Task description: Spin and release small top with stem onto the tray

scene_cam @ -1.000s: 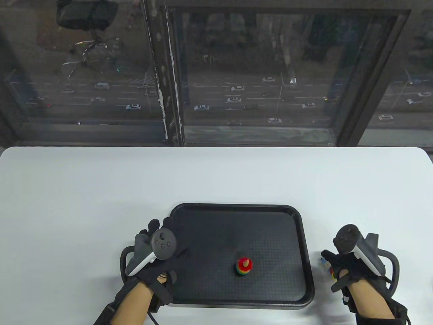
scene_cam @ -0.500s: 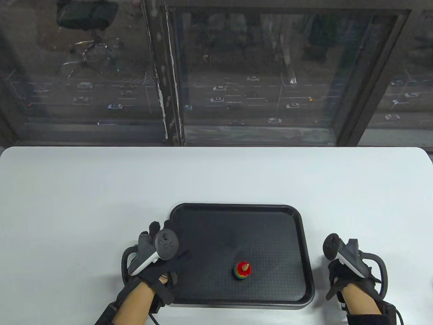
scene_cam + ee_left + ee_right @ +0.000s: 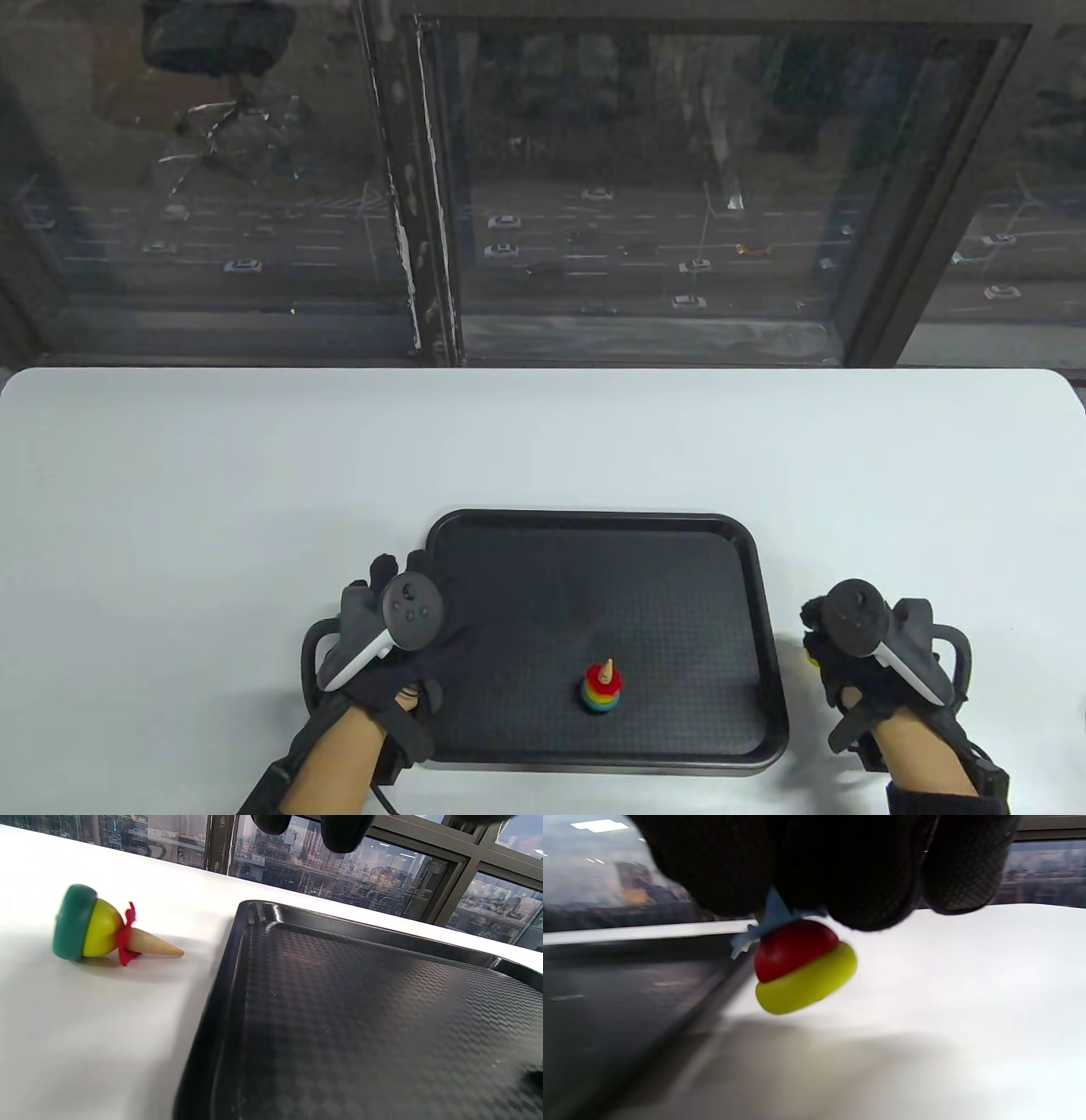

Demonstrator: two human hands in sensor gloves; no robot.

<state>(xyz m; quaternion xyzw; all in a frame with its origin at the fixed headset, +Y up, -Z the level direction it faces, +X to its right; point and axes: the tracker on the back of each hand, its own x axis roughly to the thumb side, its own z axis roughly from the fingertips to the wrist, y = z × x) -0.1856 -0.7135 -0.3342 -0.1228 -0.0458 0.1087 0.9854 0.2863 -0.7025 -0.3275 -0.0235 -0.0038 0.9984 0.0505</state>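
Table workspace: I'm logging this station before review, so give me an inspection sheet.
Surface: white table, black tray near the front edge.
Job's things: rainbow top on the tray, stem up; red-and-yellow top pinched by the right hand, off the tray.
Clutter: green-and-yellow top on its side left of the tray.
Hands: left hand rests on the tray's left edge, holding nothing.
Cables: wrist leads.
Surroundings: window over a road.
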